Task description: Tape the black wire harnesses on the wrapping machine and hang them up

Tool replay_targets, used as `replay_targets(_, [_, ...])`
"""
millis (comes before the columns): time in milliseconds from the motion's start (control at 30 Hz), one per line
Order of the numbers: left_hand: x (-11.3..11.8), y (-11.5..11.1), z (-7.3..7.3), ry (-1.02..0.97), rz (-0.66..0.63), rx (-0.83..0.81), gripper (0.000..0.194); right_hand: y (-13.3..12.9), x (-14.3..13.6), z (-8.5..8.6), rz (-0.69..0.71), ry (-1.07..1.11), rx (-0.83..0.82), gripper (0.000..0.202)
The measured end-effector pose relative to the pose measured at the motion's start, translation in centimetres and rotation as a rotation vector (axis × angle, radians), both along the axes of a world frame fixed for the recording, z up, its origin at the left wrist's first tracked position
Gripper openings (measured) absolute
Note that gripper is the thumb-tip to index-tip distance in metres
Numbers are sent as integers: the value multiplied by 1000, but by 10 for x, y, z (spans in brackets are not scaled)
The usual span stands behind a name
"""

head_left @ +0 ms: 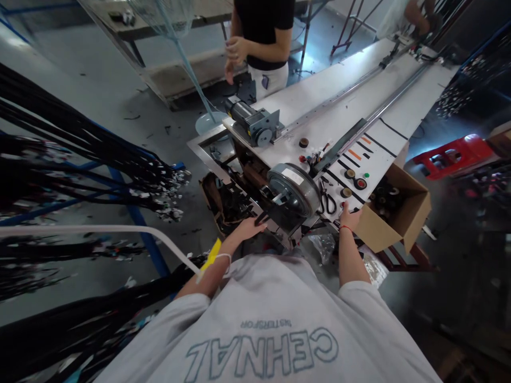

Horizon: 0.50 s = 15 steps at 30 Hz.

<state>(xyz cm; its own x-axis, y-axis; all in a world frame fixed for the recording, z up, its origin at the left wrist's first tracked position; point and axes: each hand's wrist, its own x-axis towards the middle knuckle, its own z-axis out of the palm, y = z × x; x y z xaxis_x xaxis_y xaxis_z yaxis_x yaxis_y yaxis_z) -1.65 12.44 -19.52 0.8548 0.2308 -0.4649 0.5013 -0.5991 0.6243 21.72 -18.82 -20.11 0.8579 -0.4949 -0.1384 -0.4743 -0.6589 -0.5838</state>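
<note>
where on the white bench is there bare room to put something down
Bare white top shows on the bench between the two long rails, past the dark roll, and left of the rails, beyond the motor. It's crowded near the right hand: scissors, small rolls and dark strips.

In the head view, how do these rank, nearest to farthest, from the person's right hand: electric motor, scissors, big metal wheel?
From the right hand:
1. Scissors, just left of it on the white table.
2. Big metal wheel, farther left, at the table's near end.
3. Electric motor, beyond the wheel, toward the upper left.
</note>
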Motion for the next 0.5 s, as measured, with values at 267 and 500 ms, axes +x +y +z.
replay_targets(267, [-89, 18, -11, -203, 102, -41, 40, -3, 0, -7, -3, -1, 2, 86])
replay_targets(500, [-75, -4, 14, -185, 187, -9, 45, -6, -1, -7, -2, -13, 32, 83])
